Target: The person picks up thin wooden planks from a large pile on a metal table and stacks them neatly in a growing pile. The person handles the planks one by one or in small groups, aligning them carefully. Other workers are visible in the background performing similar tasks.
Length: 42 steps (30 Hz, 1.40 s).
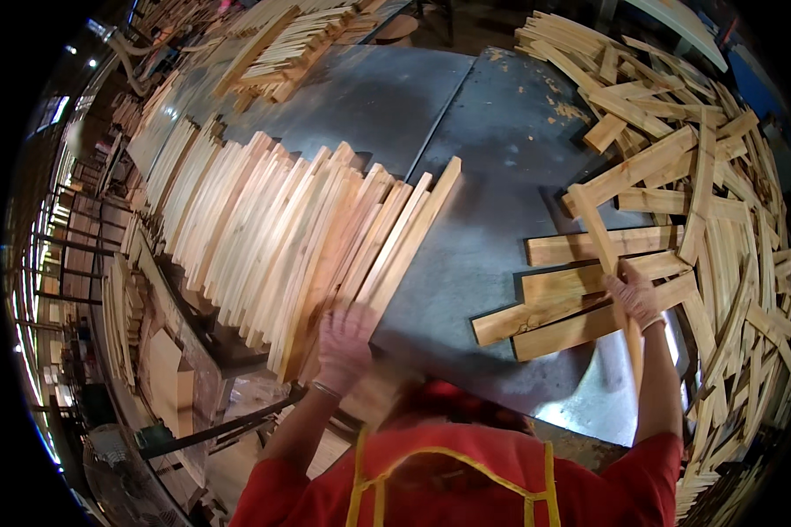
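My right hand (634, 297), in a thin pale glove, is closed round a narrow wooden slat (598, 233) held over the right side of the dark metal table (466, 263). Under and beside that slat, several loose wooden boards (558, 283) lie with their ends pointing left. My left hand (344, 344), gloved too, rests with fingers stretched out against the near ends of a long row of wooden slats (264, 224). These stand close together on edge, side by side, their far ends uneven. A slat (422, 224) forms the row's right end.
A big jumbled heap of boards (734, 228) covers the table's right side. Another stack of slats (294, 48) lies at the far edge. At the left are a metal frame (211, 435) and more timber (121, 307). A seam (444, 114) crosses the tabletop.
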{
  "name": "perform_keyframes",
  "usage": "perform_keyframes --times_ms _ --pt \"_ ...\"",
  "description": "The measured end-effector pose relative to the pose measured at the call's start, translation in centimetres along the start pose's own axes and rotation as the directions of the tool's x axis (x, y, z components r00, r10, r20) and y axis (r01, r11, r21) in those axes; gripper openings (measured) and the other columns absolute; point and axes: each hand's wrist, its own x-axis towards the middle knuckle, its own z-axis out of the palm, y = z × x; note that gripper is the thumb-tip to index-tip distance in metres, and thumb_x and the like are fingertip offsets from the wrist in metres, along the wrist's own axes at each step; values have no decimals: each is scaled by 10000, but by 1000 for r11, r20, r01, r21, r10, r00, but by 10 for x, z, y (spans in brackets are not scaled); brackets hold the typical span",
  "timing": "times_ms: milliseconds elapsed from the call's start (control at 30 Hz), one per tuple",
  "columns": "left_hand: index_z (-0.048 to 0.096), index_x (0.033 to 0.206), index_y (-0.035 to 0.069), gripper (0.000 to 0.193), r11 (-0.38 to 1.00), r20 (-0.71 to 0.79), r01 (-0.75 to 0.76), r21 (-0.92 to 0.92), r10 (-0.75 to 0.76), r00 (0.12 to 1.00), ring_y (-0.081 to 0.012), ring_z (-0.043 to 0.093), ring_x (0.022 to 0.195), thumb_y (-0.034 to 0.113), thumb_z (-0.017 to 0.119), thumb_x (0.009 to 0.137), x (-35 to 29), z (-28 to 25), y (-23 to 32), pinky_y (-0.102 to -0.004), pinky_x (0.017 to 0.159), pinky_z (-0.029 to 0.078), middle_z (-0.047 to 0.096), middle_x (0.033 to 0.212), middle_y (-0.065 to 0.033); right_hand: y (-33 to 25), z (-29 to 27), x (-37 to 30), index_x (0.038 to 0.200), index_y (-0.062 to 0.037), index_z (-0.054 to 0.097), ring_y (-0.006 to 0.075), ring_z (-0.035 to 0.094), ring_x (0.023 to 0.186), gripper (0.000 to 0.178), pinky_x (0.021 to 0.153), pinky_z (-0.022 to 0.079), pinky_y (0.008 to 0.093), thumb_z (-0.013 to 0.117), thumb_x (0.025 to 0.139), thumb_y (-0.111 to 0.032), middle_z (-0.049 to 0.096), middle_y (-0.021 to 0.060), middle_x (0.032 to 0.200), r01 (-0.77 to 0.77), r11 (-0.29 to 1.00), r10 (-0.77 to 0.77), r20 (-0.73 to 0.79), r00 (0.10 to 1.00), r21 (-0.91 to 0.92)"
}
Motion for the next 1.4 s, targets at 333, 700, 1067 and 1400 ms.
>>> perform_keyframes --times_ms 333,700,1067,1400 --pt "406 1647 114 837 918 172 256 -301 -212 962 -375 327 1590 574 653 992 -11 -14 -8 -560 1276 278 386 1704 -128 -165 268 -22 1349 -39 675 190 685 848 639 742 576 366 624 1044 -598 702 75 1055 -179 806 16 283 959 564" --pt "481 1594 104 812 976 -49 30 -215 -41 998 -349 353 1565 349 753 869 -3 -24 6 -555 1279 279 457 1620 -135 -109 230 -83 1602 12 512 150 655 1157 676 1005 545 300 764 1039 -265 699 81 1360 -17 803 -98 159 982 596" --pt "436 1640 98 927 870 -117 -283 -405 257 959 -350 330 1575 539 774 898 234 -82 217 -510 1283 297 411 1669 -127 134 120 -89 1667 14 378 194 628 1170 863 962 520 307 832 961 -185 631 108 1451 220 321 604 -378 702 921" --pt "317 1701 83 1101 875 452 -61 -480 307 838 -391 526 1472 602 806 862 275 -117 315 -442 1226 429 521 1618 -219 55 113 -68 1575 -90 452 299 604 1259 665 1057 529 448 747 986 -181 625 110 1405 251 -9 489 -214 846 968"
